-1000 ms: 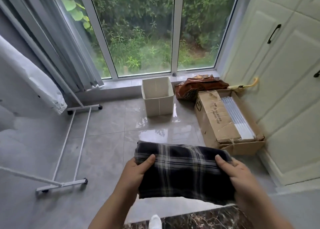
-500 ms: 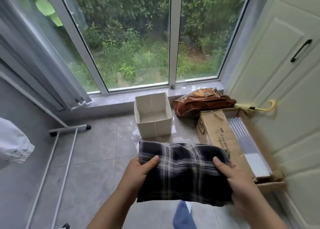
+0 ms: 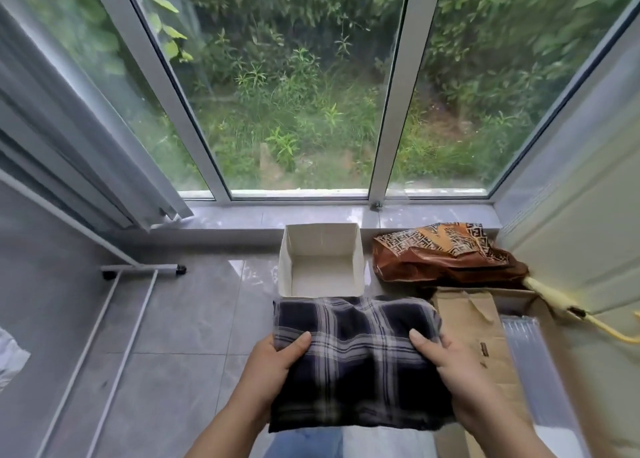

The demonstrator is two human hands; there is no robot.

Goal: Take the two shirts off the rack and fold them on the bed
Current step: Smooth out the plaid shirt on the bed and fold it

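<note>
Both forearms are being extended forward from six o'clock; the left hand (image 3: pixel 277 360) is being clamped at nine o'clock and the right hand (image 3: pixel 446 357) at three o'clock of the folded plaid shirt (image 3: pixel 356 364), thumbs being laid on top, fingers being hidden beneath.

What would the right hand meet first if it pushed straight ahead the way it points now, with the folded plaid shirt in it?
Probably the white open box on the floor: the right hand points forward and slightly left, the plaid shirt leading. Depth is unclear; the shirt may pass above the box's rim.
</note>
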